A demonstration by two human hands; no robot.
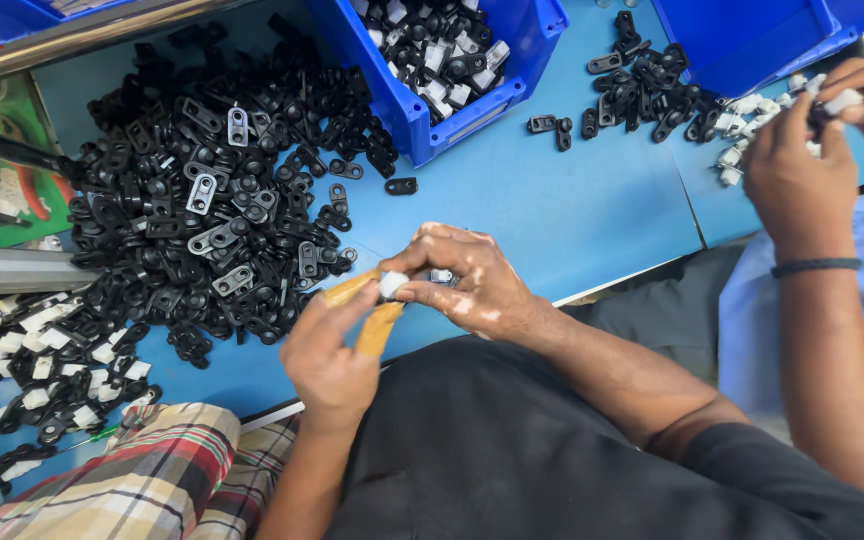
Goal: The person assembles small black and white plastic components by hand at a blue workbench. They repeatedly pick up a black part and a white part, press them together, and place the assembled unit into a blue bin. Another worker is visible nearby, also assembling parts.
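Where the wrists angle inward, left hand [330, 352] and right hand [464, 287], fingers tight around one small white clip [392, 285].

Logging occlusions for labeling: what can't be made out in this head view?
- Small white part: pinched between left hand and right hand; fingers hide its shape.
- Co-worker's hands: piece they hold is too small to tell.
- Blue bin: cut by top edge.
- Black clip pile: lower layers buried.

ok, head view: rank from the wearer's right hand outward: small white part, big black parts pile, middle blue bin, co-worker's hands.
1. small white part, in the right hand's fingertips.
2. big black parts pile, to its left.
3. middle blue bin, above.
4. co-worker's hands, far right.
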